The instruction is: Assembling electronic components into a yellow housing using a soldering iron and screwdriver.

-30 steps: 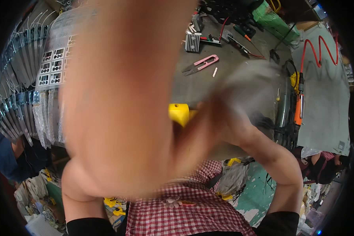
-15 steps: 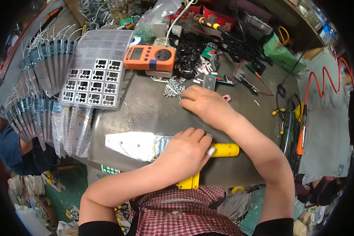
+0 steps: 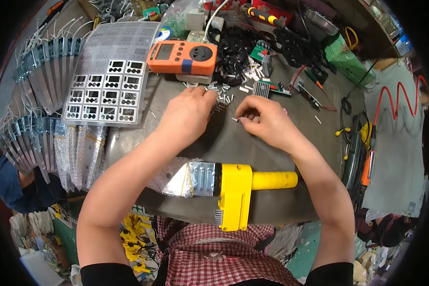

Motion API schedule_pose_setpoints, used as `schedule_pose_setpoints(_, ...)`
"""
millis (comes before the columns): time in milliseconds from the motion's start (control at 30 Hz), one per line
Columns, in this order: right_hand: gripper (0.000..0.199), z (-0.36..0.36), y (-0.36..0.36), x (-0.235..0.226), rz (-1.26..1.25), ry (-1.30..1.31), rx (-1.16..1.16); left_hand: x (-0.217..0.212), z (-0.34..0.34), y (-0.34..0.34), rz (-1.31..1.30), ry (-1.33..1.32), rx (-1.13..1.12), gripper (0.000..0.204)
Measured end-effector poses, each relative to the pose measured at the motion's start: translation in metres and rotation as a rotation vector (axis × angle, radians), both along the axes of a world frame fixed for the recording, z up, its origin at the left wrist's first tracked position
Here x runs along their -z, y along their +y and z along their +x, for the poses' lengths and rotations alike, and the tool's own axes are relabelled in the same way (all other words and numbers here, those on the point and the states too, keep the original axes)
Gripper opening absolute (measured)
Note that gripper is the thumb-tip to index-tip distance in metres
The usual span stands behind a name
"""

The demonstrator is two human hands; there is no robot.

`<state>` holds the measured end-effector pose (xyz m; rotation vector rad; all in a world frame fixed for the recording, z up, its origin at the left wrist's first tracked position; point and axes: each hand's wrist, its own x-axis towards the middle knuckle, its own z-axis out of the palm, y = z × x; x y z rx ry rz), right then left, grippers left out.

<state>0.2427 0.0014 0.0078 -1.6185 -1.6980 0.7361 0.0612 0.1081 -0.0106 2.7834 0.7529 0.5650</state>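
My right hand (image 3: 269, 121) pinches a small silvery screw (image 3: 235, 119) between thumb and fingertips, above the metal bench. To its left, my left hand (image 3: 188, 114) reaches to the edge of a pile of loose screws (image 3: 225, 98). Its fingers are bent together, and whatever they hold is hidden. Nearer to me lies a yellow tool body (image 3: 236, 195) with a round yellow handle (image 3: 274, 180), touched by neither hand. A flat metal blade in clear wrap (image 3: 178, 177) extends left from it, partly behind my left forearm.
An orange meter (image 3: 183, 57) stands behind the screws, beside a sheet of printed labels (image 3: 105, 90). Wrapped blades (image 3: 81, 155) hang over the left edge. Black parts (image 3: 233, 52) and a circuit board (image 3: 260, 51) crowd the back. A red coiled cord (image 3: 395, 100) runs at the right.
My left hand has left the yellow tool and moved up to the screws. My right hand has drawn slightly right from the pile with a screw. The view has shifted a little.
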Motion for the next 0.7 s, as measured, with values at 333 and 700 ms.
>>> schedule_pose_setpoints(333, 0.015, -0.058, -0.144, -0.037, -0.042, 0.090, -0.028, 0.005, 0.002, 0.011, 0.131, 0.026, 0.154, 0.020)
schedule_pose_setpoints(700, 0.020, -0.079, -0.179, -0.021, 0.014, -0.032, 0.051, -0.055, -0.051, -0.077, -0.391, -0.155, 0.401, 0.017)
